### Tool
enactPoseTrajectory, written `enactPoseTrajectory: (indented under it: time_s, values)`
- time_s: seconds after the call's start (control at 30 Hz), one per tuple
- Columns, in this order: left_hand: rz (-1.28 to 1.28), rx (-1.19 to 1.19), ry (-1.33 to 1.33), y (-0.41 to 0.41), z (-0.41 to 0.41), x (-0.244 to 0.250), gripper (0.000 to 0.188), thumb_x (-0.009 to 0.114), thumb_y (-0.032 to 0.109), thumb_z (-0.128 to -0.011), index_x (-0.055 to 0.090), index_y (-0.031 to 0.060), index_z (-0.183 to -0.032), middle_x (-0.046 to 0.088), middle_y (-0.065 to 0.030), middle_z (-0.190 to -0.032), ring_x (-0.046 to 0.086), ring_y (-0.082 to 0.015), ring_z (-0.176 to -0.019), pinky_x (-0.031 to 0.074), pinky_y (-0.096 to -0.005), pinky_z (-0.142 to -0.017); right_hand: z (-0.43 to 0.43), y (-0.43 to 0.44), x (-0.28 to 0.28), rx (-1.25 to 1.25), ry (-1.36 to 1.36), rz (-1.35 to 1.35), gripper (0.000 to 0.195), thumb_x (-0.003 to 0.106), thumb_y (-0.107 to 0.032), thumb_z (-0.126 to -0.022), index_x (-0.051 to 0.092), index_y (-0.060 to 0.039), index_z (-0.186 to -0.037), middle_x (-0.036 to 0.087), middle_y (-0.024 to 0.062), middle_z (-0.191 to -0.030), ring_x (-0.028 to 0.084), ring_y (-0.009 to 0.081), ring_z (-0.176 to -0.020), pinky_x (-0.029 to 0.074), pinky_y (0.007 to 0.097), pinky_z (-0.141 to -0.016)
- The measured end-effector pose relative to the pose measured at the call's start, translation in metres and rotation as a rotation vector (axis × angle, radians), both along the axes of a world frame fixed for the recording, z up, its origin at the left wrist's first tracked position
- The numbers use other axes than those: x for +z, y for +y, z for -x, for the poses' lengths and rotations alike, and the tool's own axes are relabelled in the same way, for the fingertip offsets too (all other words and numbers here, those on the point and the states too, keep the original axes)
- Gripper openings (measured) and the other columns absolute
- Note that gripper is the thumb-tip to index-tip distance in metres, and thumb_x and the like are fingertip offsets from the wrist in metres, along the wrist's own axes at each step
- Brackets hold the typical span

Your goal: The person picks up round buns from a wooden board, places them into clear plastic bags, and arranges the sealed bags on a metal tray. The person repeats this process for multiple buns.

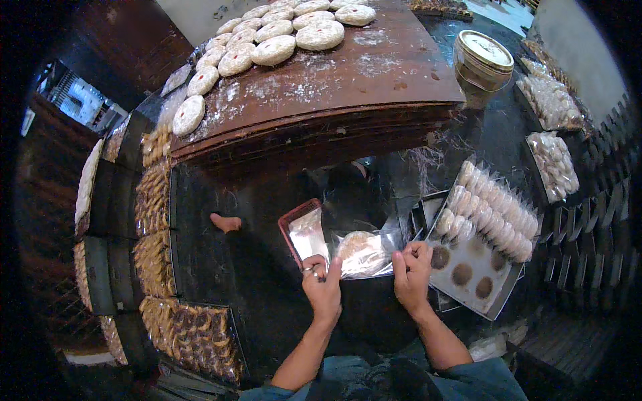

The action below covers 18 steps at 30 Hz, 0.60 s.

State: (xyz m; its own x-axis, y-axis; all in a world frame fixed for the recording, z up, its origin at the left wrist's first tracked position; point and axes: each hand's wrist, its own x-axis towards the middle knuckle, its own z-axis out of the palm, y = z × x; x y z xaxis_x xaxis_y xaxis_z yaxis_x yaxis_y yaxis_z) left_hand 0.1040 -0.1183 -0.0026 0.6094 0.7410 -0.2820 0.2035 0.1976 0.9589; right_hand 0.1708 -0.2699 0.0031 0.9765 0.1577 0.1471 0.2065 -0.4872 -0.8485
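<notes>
A round flat pastry (pixel 357 250) lies inside a clear plastic bag (pixel 383 238) in front of me. My left hand (pixel 321 285) pinches the bag's left edge between thumb and fingers; a ring shows on one finger. My right hand (pixel 414 273) grips the opposite edge. Just beyond my left hand, a red plastic basket (pixel 301 213) holds a stack of clear bags (pixel 309 238). To the right of my right hand is a metal baking tray (pixel 464 295), carrying rows of bagged pastries (pixel 486 210) and several dark round marks on its bare part.
A brown wooden table (pixel 321 90) ahead bears floured round pastries (pixel 273 50) with red dots. A lidded bucket (pixel 482 65) stands right of it. Trays of bagged baked goods (pixel 155 265) line the left side. More bagged goods (pixel 552 165) and dark racks (pixel 587 265) are at right.
</notes>
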Motion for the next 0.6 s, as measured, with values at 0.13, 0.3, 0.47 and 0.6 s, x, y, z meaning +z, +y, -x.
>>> enactPoseTrajectory:
  time_s: [0.13,0.3,0.47,0.6]
  values:
    - [0.313,0.15,0.013,-0.009,-0.006,0.001,0.014,0.064,0.014,-0.083,0.056,0.0055,-0.076,0.05,0.0023,-0.073,0.043,-0.0054,-0.064,0.035,-0.0201,-0.055,0.019,0.001,-0.026,-0.025,0.051,-0.064,0.023,0.059,-0.013,-0.08,0.054,0.0005,-0.061,0.049,0.0127,-0.084,0.045,0.0269,-0.084,0.037,0.0357,-0.076]
    - [0.452,-0.048,-0.04,0.005,0.002,-0.026,0.013,0.063,0.015,-0.084,0.054,0.0063,-0.086,0.054,0.0005,-0.079,0.046,-0.0071,-0.068,0.038,-0.0208,-0.061,0.009,-0.018,-0.049,-0.036,0.53,-0.399,0.02,0.055,-0.02,-0.085,0.056,0.0002,-0.086,0.051,0.0095,-0.087,0.049,0.0213,-0.086,0.038,0.0345,-0.082]
    - [0.317,-0.386,0.028,-0.008,-0.012,0.018,0.027,0.05,0.01,-0.09,0.048,0.0007,-0.115,0.054,-0.0048,-0.098,0.051,-0.0104,-0.082,0.043,-0.023,-0.072,-0.01,-0.058,-0.042,0.426,0.645,-0.959,0.042,0.054,-0.023,-0.087,0.047,-0.0027,-0.124,0.048,0.0102,-0.127,0.044,0.0222,-0.118,0.028,0.0336,-0.103]
    - [0.108,-0.583,-0.108,-0.046,-0.021,0.038,0.028,0.053,0.009,-0.089,0.047,0.0003,-0.115,0.053,-0.0058,-0.106,0.052,-0.0123,-0.094,0.042,-0.0248,-0.083,-0.002,-0.038,0.008,0.299,0.615,-1.699,0.046,0.055,-0.024,-0.087,0.042,-0.0043,-0.126,0.053,0.0095,-0.12,0.048,0.0223,-0.114,0.032,0.0379,-0.102]
